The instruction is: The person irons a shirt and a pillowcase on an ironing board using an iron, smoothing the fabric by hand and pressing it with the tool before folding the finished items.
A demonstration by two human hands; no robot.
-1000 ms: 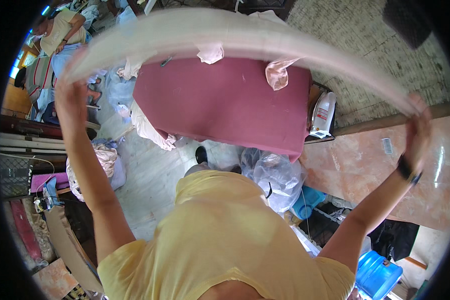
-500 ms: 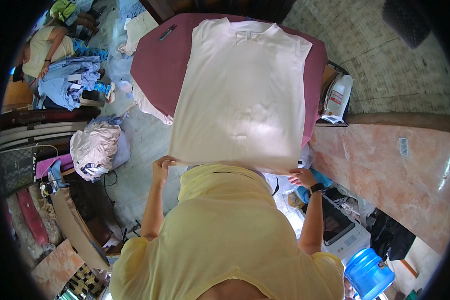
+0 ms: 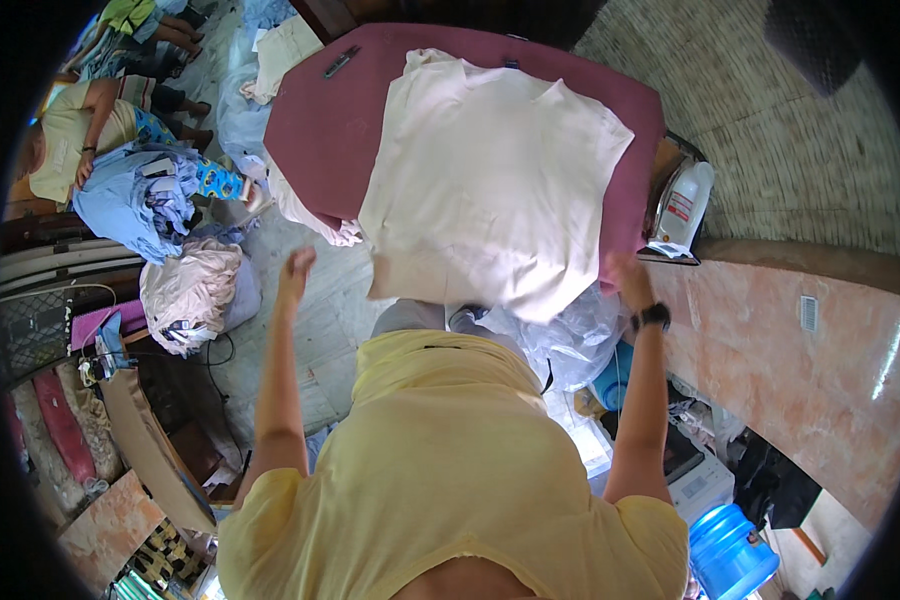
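A cream sleeveless top (image 3: 490, 180) lies rumpled on the maroon padded board (image 3: 320, 140), its lower hem loose and wavy past the board's near edge. My left hand (image 3: 298, 270) is raised left of the hem, apart from the cloth, with nothing in it and its fingers loosely parted. To the right of the hem, close to the board's right edge, is my right hand (image 3: 627, 280), with a dark watch on the wrist. Motion smears its fingers, and I see no cloth in it.
A white plastic bottle (image 3: 683, 205) stands in a holder right of the board. A small dark tool (image 3: 342, 62) lies on its far left. Left, a pale clothes heap (image 3: 192, 295) sits near a person (image 3: 90, 130) with blue garments. A blue water jug (image 3: 732, 550) is at lower right.
Both hands have let go of the top's lower corners and moved up and outward. The top, flat before, is now wrinkled, with its shoulders shifted and its hem uneven.
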